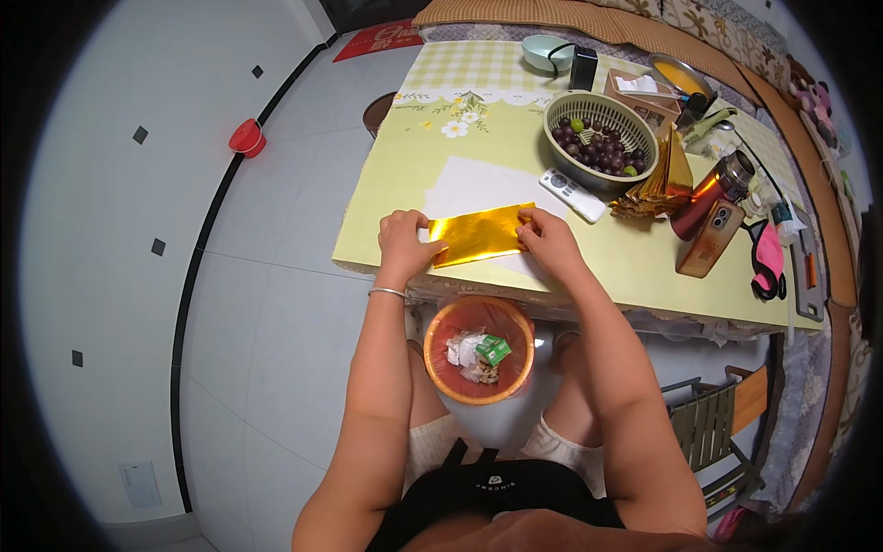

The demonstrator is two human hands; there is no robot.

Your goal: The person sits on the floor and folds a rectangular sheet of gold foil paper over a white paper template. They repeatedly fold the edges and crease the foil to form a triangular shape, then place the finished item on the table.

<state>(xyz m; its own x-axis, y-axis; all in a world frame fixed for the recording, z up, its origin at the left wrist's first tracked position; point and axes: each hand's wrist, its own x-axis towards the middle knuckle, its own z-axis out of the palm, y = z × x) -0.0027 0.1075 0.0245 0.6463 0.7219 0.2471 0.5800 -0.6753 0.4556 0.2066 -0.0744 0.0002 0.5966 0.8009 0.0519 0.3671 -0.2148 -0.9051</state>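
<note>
From my end, I see the left fingers (413,219) nearly closed, thumb against fingers, gripping the left end of a gold foil sheet (483,235). The right fingers (531,221) are pinched together on its right end, towards the far corner. I have the sheet stretched out almost flat between the two, over the near edge of the counter (391,189); I cannot tell whether its middle touches anything.

White paper (464,184) lies beneath and beyond it. Just right of the paper I find a white remote (572,194), and past that a basket (637,183) of dark round fruit (598,155) with a few green ones. Right of the basket stand folded gold sheets (664,182), then a red flask (704,204), with a phone (711,241) just on its near side. At the far edge sits a pale bowl (544,51). Below the counter, between the knees, I see a bin (530,359) with rubbish (467,350) inside.
</note>
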